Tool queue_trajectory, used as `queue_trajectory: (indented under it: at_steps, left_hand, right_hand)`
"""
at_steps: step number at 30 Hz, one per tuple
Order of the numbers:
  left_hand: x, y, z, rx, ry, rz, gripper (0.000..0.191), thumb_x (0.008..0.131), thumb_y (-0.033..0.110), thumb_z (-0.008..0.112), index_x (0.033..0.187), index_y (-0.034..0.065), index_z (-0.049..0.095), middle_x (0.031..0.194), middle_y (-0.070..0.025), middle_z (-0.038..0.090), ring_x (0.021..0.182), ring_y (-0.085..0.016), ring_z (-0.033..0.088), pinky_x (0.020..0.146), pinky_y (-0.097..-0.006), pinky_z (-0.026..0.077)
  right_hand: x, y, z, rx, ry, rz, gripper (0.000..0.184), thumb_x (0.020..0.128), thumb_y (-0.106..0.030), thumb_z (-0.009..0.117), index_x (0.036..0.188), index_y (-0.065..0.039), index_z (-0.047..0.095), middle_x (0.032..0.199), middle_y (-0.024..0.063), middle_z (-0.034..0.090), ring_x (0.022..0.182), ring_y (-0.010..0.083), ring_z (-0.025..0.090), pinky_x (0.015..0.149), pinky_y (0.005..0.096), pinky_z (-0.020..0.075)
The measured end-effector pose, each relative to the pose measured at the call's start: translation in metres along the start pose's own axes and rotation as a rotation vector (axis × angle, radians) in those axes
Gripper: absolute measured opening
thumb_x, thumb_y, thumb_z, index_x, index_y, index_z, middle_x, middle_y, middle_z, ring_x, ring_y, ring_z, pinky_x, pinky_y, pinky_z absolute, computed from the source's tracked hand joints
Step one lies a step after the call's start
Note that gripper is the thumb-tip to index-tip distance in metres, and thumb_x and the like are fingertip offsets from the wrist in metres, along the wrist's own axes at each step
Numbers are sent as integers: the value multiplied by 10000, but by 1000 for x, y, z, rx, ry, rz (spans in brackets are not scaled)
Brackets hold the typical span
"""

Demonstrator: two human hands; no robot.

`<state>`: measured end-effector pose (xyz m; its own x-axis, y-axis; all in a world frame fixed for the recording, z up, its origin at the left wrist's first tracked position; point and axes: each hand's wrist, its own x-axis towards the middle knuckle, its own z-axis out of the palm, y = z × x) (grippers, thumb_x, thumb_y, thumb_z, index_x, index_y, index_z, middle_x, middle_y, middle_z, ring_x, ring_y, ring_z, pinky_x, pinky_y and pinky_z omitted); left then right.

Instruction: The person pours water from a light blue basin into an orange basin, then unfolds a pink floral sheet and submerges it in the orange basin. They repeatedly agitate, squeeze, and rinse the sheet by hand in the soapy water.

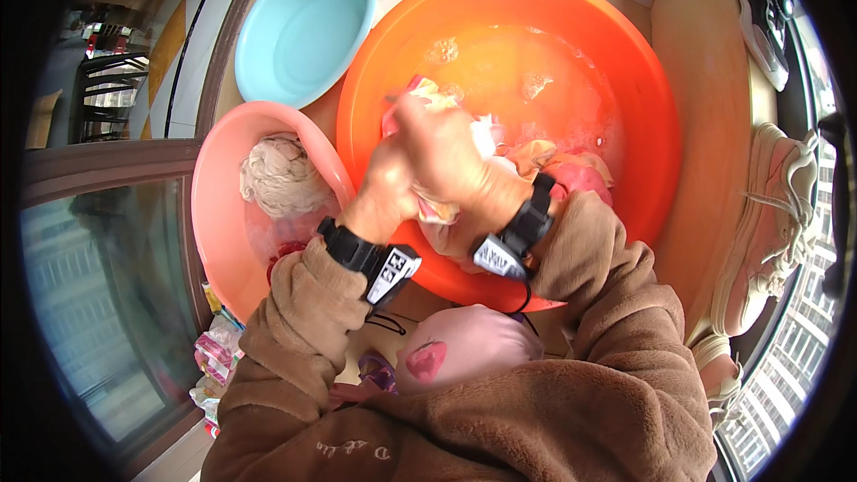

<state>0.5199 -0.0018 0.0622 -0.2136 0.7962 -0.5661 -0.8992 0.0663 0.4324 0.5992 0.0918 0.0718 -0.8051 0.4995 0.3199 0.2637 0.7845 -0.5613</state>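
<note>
Above the near left part of a large orange plastic basin (pixel 659 127), both hands are pressed together around a wet cloth (pixel 436 95) patterned in pink, yellow and white. My left hand (pixel 387 187) clasps it from the left. My right hand (pixel 447 147), blurred, lies over the cloth and hides much of it. A bit of the fabric also pokes out below the hands. Sudsy water (pixel 495 73) with foam patches fills the basin's bottom. More wet pink and orange fabric (pixel 576 171) lies in the basin beside my right wrist.
A pink basin (pixel 221 147) at left holds a bunched whitish garment (pixel 281 177) and a dark red cloth (pixel 284 256). Behind it stands a light blue basin (pixel 301 33). Shoes (pixel 760 234) line the right ledge by the window. A glass sliding door (pixel 107 294) borders the left.
</note>
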Motion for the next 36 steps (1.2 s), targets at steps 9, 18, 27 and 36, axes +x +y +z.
queue_trajectory:
  at_steps: [9, 18, 27, 36]
  left_hand:
    - [3, -4, 6, 692, -297, 287, 239, 968, 250, 560, 1156, 109, 606, 1003, -92, 660, 894, -242, 667, 847, -372, 545]
    - [4, 3, 4, 49, -488, -53, 335, 1059, 246, 459, 1302, 27, 532, 1175, -111, 653, 980, -236, 683, 852, -402, 581]
    - [15, 20, -3, 40, -196, 43, 412, 1075, 341, 464, 1341, 29, 503, 1262, -118, 620, 1152, -237, 621, 1005, -385, 507]
    - [-2, 32, -12, 351, -265, 220, 456, 906, -47, 620, 1340, 10, 492, 1365, -114, 537, 1275, -198, 529, 1105, -366, 423]
  right_hand:
    - [8, 4, -10, -70, 71, -63, 502, 800, -288, 703, 1247, -106, 565, 1029, 203, 651, 927, 398, 640, 751, 625, 482]
    - [-1, 16, 8, 217, 261, -416, 328, 781, -93, 612, 1106, -84, 569, 689, 130, 571, 650, 365, 638, 552, 496, 484]
    - [14, 82, -6, 878, 158, 676, 359, 1019, -333, 566, 1005, 12, 666, 810, 77, 665, 799, 178, 637, 748, 327, 513]
    - [-31, 90, -14, 1172, -246, 556, 76, 977, -75, 636, 1011, -12, 661, 890, 25, 660, 782, 113, 600, 734, 255, 515]
